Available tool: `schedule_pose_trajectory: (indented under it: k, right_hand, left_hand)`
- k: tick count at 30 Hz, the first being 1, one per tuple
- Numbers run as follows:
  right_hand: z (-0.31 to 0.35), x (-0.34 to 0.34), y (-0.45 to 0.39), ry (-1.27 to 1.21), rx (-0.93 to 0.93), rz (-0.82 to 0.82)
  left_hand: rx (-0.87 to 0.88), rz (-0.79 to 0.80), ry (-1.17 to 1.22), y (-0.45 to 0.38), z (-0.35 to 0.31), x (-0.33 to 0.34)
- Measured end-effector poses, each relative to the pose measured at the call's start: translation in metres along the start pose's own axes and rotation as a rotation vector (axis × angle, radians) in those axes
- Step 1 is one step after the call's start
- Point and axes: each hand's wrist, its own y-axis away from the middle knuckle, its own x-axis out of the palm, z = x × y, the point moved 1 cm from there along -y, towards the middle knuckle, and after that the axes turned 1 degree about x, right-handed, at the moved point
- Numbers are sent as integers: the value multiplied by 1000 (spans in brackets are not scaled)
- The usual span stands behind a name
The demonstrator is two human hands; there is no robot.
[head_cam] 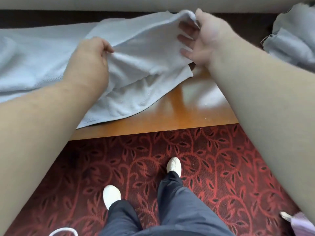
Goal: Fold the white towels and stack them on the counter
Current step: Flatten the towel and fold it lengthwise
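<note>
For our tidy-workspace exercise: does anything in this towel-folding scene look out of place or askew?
Yes. The towel held by both hands, left and right, lies rumpled, its near edge at the counter lip. Another towel is bunched at far right, with a ragged-looking edge.

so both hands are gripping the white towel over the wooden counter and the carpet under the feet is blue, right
Not quite: the carpet is red with a dark leaf pattern, not blue, as the head view shows. The rest holds: the left hand and right hand both grip the white towel over the wooden counter.
</note>
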Motion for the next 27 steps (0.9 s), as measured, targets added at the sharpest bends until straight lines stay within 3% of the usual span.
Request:
schedule_pose_trajectory:
  k: [3, 6, 7, 9, 10, 11, 13, 17, 22, 27]
  right_hand:
    - [-1, 9, -13, 288, -153, -16]
    - [-14, -8, -19, 688, -287, -328]
    - [-24, -17, -18, 790, -260, -395]
    - [-49, -34, -12, 954, -117, -379]
    - [-63, -40, -7, 993, -41, -335]
    - [-73, -44, -1, 1002, 9, -307]
    - [-83, -46, 2, 1001, 54, -313]
    - [-79, -38, -1, 1070, 103, -224]
    - [-84, -32, -5, 572, 150, -359]
    - [-92, -23, -14, 445, 197, -360]
  left_hand:
    - [-98, 110, -215, -24, 15, 9]
    - [-210, 254, -457, -17, 19, 27]
    - [-159, 235, -477, -6, 17, 29]
    - [198, 96, -434, 22, 6, 37]
    - [382, 119, -402, 40, 1, 43]
    - [477, 233, -357, 57, -2, 51]
    - [376, 467, -323, 85, -2, 67]
    - [232, 380, -330, 94, 6, 76]
    - [224, 370, -359, 81, 5, 74]
    - [206, 422, -491, 85, 5, 70]
